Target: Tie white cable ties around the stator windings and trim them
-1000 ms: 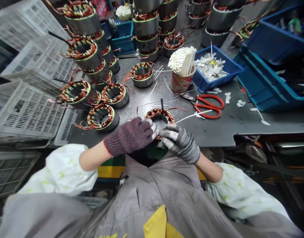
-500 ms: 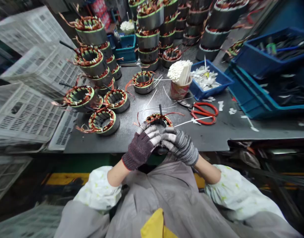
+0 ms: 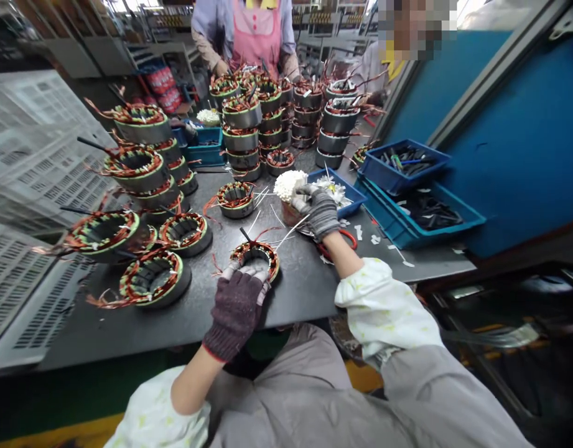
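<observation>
In a busy workshop, co-worker in pink apron (image 3: pixel 257 38) beyond stacks (image 3: pixel 242 142) of stators; white crates (image 3: pixel 41 267) along L end of dark worktop (image 3: pixel 309 295). Stacked high prob. to save room.

At near edge, in front of wearer: stator (image 3: pixel 262 249), flat, bore up, prob. so windings can be got at from above. Over its near rim: L hand (image 3: pixel 237 305), fingers bent and slightly apart, tips at bore, prob. to steady it; can't tell how tight. From its R side up toward R hand (image 3: pixel 320 213): loose strip (image 3: pixel 292 232); can't tell if attached.

Out fwd, R hand at cup (image 3: pixel 288 214) of strips (image 3: pixel 287 185), fingers curled against bundle. Can't tell if pinching one or just touching. Packed upright, heads up, prob. for easy one-handed picking.

Under R wrist: red snips (image 3: pixel 353 238), partly hidden, prob. parked there for quick grab. Just behind: blue tray (image 3: pixel 358 203) w/ white scraps, prob. to contain litter, tho bits also loose nearby. Farther R, blue bin (image 3: pixel 393 179) set back on teal bin (image 3: pixel 468 225), prob. so both stay reachable.
</observation>
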Motion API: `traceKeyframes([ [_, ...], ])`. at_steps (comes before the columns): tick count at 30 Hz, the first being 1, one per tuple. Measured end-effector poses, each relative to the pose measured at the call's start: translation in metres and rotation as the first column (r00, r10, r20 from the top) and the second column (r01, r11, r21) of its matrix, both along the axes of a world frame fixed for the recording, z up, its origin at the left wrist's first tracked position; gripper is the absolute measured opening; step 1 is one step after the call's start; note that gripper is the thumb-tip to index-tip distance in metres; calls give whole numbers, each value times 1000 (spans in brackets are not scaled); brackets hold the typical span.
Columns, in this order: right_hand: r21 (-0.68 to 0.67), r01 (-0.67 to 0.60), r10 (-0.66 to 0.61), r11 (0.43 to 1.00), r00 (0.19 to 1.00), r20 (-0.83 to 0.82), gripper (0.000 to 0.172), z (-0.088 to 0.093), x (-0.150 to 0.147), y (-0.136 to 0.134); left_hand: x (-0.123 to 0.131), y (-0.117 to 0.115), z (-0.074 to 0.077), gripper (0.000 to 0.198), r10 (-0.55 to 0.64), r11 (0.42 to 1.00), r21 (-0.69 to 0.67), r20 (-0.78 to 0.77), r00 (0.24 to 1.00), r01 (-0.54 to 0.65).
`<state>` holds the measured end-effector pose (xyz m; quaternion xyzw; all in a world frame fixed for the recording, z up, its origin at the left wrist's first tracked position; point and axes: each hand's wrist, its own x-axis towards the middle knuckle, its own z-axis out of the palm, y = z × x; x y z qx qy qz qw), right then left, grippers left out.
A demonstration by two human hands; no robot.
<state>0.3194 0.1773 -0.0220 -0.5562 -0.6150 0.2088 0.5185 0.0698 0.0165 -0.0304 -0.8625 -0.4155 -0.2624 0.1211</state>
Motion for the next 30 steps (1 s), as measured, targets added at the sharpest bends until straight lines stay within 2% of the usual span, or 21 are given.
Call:
traceKeyframes([
  [3, -7, -21, 21, 1000, 997, -70, 32, 1, -9, 12, -7, -3, 4, 19, -16, 1000, -25, 32, 999, 16],
  [7, 8, -18, 20, 1000, 982, -188, 38, -2, -7, 15, -9, -8, 9, 17, -44, 999, -4, 75, 996, 44],
  [12, 33, -3, 14, 999, 946, -324, 30, -4, 3, 11, -3, -3, 6, 17, -20, 1000, 6, 114, 993, 19],
  [17, 129, 26, 41, 991, 869, -493, 27, -5, 15, 1, 0, 4, -1, 18, 14, 1000, 7, 127, 992, -15],
  [22, 87, -17, 58, 996, 864, -500, 28, 0, 21, 4, 0, 5, -1, 18, 9, 999, 38, 96, 995, -13],
  [24, 61, -26, 56, 998, 820, -569, 31, 6, 23, 6, 1, 5, 0, 16, 14, 998, 60, 85, 996, -19],
  [28, 70, -157, 160, 985, 684, -712, 36, 18, 26, 3, 1, 6, 1, 16, 8, 997, 80, 79, 997, -14],
  [30, 81, -143, 158, 986, 684, -712, 37, 22, 26, -5, 1, 6, 0, 17, 11, 997, 69, 95, 995, -18],
])
